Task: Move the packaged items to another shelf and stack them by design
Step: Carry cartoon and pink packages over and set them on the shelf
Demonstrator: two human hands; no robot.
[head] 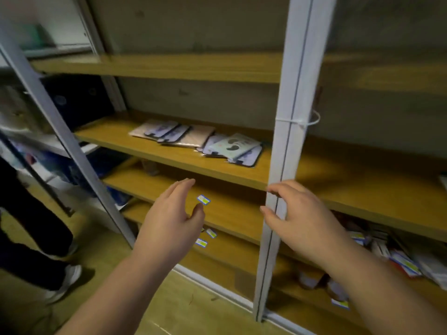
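While both hands are empty and raised before the shelving, the reach for the packets should be planned. The left hand (pixel 169 213) is held with fingers loosely spread, nothing between them; the right hand (pixel 297 213) is likewise spread and relaxed, its fingertips just in front of the white upright post (pixel 285 141); contact with the post cannot be confirmed.

The packets (pixel 198 141) lie on the middle shelf (pixel 116 134), at twelve o'clock from the left hand and about eleven o'clock from the right. They are fanned in two overlapping groups: a pale, pinkish group toward ten o'clock, and a group topped by a light packet with dark footprint shapes (pixel 235 145) toward one o'clock.

It is judged that a pick-up is the step in hand. Each group should be squared before lifting, since the thin, glossy sleeves are likely to slide apart. Matching designs should be gathered together, with thumb on top and fingers slid beneath the front edge. The post should be cleared by the right hand. The destination shelf cannot be determined.
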